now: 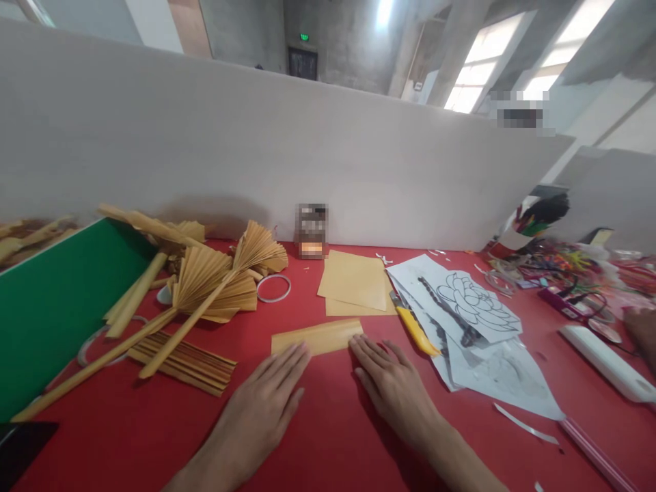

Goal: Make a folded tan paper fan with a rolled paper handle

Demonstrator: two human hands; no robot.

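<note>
A narrow folded strip of tan kraft paper (322, 336) lies on the red table in front of me. My left hand (271, 389) rests flat with its fingertips on the strip's left part. At the strip's right end, the fingertips of my right hand (389, 379) touch the paper, fingers stretched out. Behind the strip lie flat tan paper sheets (353, 279). To the right sits a yellow utility knife (417, 331), partly on white sheets with a flower line drawing (476, 301).
Pleated paper fans (215, 280) with rolled handles and a pleated strip (184, 362) lie left, beside a green partition (76, 294). A roll of tape (273, 288) lies behind. Rightward are a white elongated device (607, 362), a pen cup (510, 242), and another person's hand (640, 335).
</note>
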